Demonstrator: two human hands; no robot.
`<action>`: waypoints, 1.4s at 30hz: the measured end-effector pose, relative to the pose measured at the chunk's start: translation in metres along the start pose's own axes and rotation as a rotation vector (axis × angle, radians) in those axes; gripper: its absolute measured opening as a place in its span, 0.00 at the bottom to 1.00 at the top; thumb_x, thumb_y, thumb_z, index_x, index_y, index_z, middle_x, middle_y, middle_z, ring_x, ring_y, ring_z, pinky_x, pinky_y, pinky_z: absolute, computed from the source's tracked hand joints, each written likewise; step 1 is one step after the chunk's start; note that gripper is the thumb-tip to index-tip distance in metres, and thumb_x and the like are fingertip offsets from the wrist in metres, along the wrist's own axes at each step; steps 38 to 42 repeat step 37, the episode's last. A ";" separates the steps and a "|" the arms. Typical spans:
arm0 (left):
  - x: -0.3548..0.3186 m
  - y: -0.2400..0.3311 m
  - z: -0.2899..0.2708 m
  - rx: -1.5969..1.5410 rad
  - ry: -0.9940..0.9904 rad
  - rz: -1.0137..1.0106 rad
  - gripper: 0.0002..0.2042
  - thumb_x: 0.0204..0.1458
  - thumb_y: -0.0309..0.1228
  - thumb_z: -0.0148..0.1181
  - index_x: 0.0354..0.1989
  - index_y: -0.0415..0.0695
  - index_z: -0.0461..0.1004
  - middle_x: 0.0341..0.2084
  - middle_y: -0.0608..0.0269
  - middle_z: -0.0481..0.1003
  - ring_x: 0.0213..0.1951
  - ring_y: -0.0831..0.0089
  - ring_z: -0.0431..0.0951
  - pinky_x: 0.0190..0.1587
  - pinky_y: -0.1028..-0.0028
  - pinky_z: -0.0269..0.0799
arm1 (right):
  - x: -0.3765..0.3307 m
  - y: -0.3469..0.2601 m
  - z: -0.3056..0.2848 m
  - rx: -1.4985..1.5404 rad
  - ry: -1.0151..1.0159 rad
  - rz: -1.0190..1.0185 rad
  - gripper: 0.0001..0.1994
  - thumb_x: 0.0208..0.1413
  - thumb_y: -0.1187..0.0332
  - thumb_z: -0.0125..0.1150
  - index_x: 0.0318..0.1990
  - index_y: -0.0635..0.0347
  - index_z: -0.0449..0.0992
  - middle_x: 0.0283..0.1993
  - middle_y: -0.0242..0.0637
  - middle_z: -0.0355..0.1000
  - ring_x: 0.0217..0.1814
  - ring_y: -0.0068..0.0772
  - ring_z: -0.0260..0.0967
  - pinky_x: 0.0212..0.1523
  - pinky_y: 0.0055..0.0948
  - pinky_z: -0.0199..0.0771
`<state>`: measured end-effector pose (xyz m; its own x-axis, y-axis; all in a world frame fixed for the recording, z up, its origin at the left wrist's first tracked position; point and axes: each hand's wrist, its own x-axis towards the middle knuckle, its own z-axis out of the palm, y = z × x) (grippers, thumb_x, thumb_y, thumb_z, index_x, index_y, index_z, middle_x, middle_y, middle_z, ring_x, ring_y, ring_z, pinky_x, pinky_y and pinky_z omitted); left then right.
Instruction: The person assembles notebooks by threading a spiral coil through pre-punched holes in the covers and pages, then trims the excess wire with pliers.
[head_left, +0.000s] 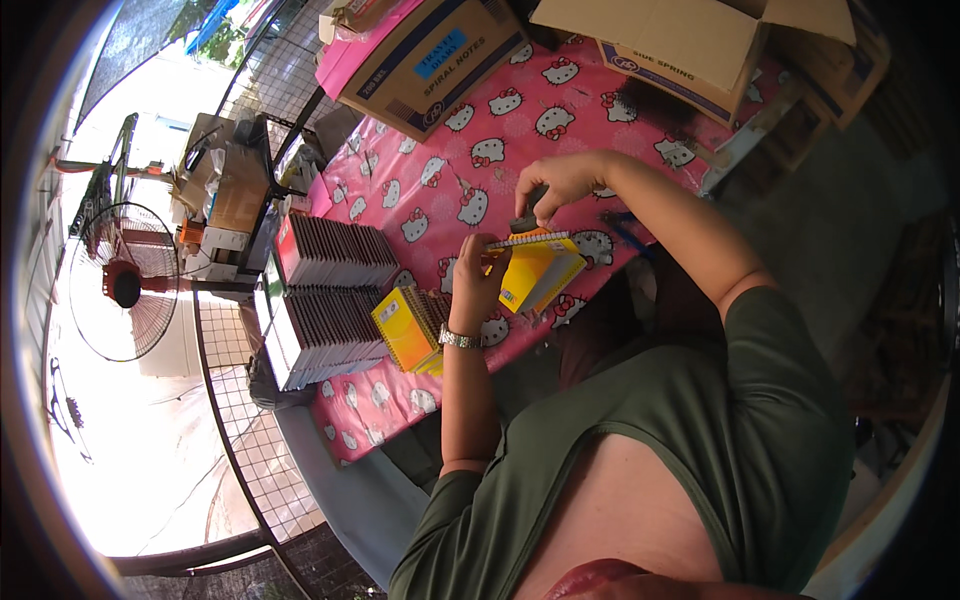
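Observation:
My left hand [478, 278], below a metal-banded wristwatch [460, 340], grips a yellow spiral notebook [540, 272] by its coil edge, fingers wrapped round it. The notebook is tilted, its coil turned away from me and its cover slightly apart from the pages. Over the coil, my right hand [562, 190] is closed on a small dark tool [523, 224]. Its kind is too small to tell, and something orange shows just beneath it. To the left of my left hand, a stack of yellow spiral notebooks [408, 328] lies on the table.
A pink patterned cloth covers the table [486, 152]. Two rows of dark-spined notebooks [335, 300] stand at its left end. A closed-sided cardboard box [430, 70] sits at the back, and another box with raised flaps [680, 60] at the back right. A fan [125, 283] stands further left.

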<state>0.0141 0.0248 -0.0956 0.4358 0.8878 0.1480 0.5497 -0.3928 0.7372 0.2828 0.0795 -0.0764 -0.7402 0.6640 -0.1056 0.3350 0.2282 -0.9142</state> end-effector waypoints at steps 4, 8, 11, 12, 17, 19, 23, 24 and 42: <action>0.000 0.003 0.001 -0.051 0.017 -0.016 0.13 0.53 0.26 0.65 0.44 0.38 0.70 0.35 0.56 0.76 0.34 0.68 0.81 0.36 0.71 0.76 | -0.001 -0.004 0.005 0.769 -0.218 -0.232 0.23 0.45 0.65 0.66 0.52 0.62 0.78 0.47 0.34 0.76 0.53 0.28 0.72 0.54 0.30 0.69; 0.002 0.000 -0.001 -0.017 0.006 -0.046 0.13 0.53 0.26 0.65 0.44 0.39 0.70 0.35 0.56 0.76 0.34 0.69 0.81 0.36 0.72 0.76 | 0.009 0.016 -0.008 -0.328 0.115 0.238 0.20 0.47 0.56 0.66 0.47 0.53 0.81 0.52 0.34 0.76 0.53 0.34 0.73 0.54 0.34 0.71; 0.000 0.000 0.000 -0.032 0.023 -0.055 0.12 0.54 0.26 0.65 0.44 0.38 0.70 0.35 0.55 0.77 0.34 0.71 0.81 0.36 0.73 0.76 | -0.007 0.060 -0.004 -0.552 0.553 0.513 0.21 0.44 0.54 0.68 0.47 0.50 0.81 0.60 0.35 0.70 0.65 0.44 0.63 0.59 0.49 0.67; 0.000 0.007 -0.001 -0.041 0.028 -0.065 0.12 0.54 0.25 0.64 0.44 0.38 0.70 0.35 0.55 0.77 0.33 0.71 0.81 0.36 0.73 0.76 | -0.013 0.092 -0.003 -0.618 0.604 0.577 0.24 0.44 0.55 0.70 0.50 0.50 0.80 0.63 0.37 0.68 0.68 0.46 0.59 0.60 0.53 0.65; -0.010 -0.019 0.007 -0.422 0.183 -0.164 0.08 0.59 0.23 0.58 0.44 0.34 0.70 0.34 0.59 0.77 0.34 0.75 0.80 0.36 0.75 0.79 | -0.066 0.120 0.062 -0.754 1.052 0.276 0.31 0.49 0.58 0.70 0.61 0.59 0.69 0.68 0.46 0.58 0.69 0.52 0.55 0.68 0.49 0.57; -0.013 -0.009 0.015 -0.577 0.286 -0.161 0.09 0.60 0.25 0.58 0.45 0.33 0.71 0.32 0.58 0.78 0.30 0.74 0.81 0.33 0.75 0.79 | -0.090 0.110 0.109 -0.750 0.959 0.254 0.30 0.50 0.59 0.69 0.59 0.61 0.70 0.66 0.47 0.60 0.68 0.52 0.56 0.67 0.48 0.58; -0.016 -0.006 0.025 -0.591 0.353 -0.179 0.10 0.62 0.25 0.57 0.46 0.30 0.72 0.31 0.59 0.78 0.31 0.74 0.81 0.33 0.74 0.81 | -0.113 0.106 0.153 -0.765 0.786 0.290 0.27 0.48 0.63 0.70 0.56 0.63 0.72 0.58 0.48 0.66 0.62 0.51 0.62 0.62 0.45 0.64; -0.016 -0.003 0.025 -0.574 0.357 -0.196 0.10 0.62 0.25 0.57 0.46 0.30 0.72 0.31 0.59 0.78 0.31 0.74 0.81 0.33 0.74 0.81 | -0.112 0.099 0.155 -0.623 0.856 0.244 0.27 0.47 0.64 0.70 0.55 0.64 0.73 0.56 0.47 0.67 0.61 0.51 0.64 0.61 0.44 0.65; -0.031 -0.028 0.033 -0.417 0.412 -0.131 0.12 0.61 0.21 0.54 0.52 0.32 0.73 0.37 0.59 0.80 0.38 0.72 0.82 0.41 0.73 0.80 | -0.026 -0.035 0.133 -0.567 0.701 -0.232 0.29 0.46 0.64 0.70 0.59 0.58 0.72 0.55 0.40 0.72 0.58 0.43 0.67 0.63 0.40 0.64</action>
